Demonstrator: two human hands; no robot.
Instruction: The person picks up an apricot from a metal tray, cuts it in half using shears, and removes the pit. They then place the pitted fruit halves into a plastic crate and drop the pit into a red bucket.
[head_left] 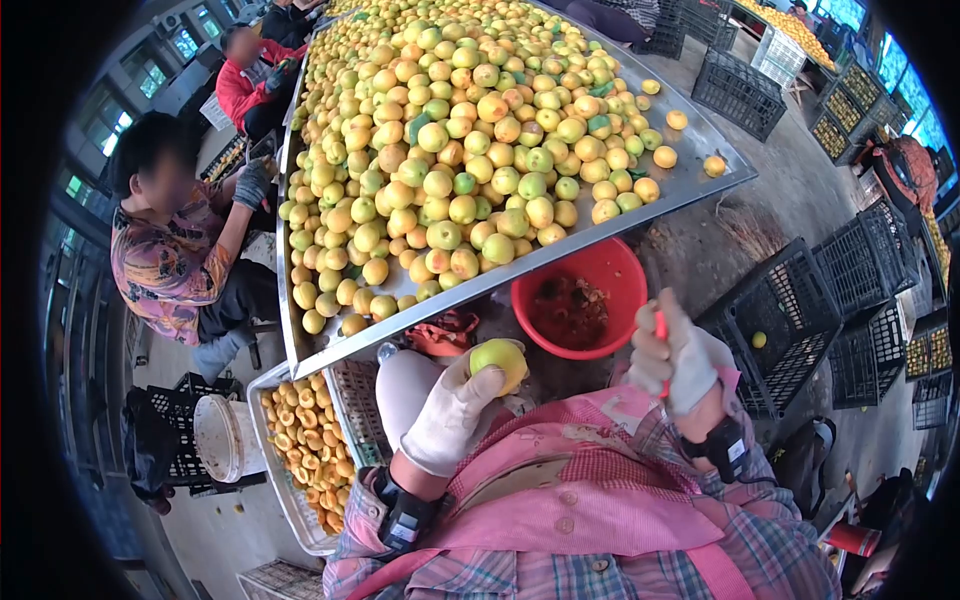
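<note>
My left hand point(448, 418), in a whitish glove, is closed around a yellow-green apricot point(498, 364) in front of my pink apron. My right hand point(685, 362), also gloved, is raised to the right of it, with its fingers wrapped round a small tool with a red handle point(661, 328). The working end of that tool cannot be made out. Just beyond both hands, a red basin point(640, 275) holds dark, wet scraps. A large heap of whole apricots point(430, 150) covers the metal table point(690, 195) ahead.
Halved apricots point(308, 440) fill a white crate point(277, 490) at my left, beside a white bucket point(215, 437). Black crates point(780, 310) stand at my right. A person in a patterned shirt point(170, 265) and another in a red jacket point(238, 95) sit along the table's left side.
</note>
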